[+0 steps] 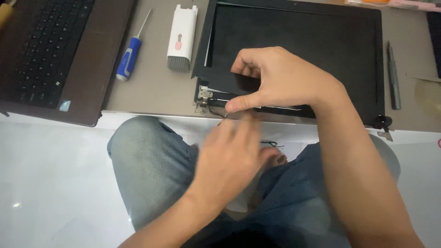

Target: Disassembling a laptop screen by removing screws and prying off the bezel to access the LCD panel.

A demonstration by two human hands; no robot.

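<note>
Now right hand (pixel 280 80) pinches laptop screen (pixel 321 46)

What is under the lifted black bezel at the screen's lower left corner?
Under the black plastic bezel: a silver metal hinge and thin black wires. The right hand covers the rest.

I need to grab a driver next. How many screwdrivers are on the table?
2. A blue-handled screwdriver lies left of the white cleaning brush; a grey one lies right of the black screen panel. Others may lie outside view.

Black laptop screen panel (pixel 321 46) lying flat

Its bezel is lifted at the near left corner, the bare metal hinge (pixel 204 95) and thin wires exposed just left of the pinching fingertips (pixel 232 106).
</note>
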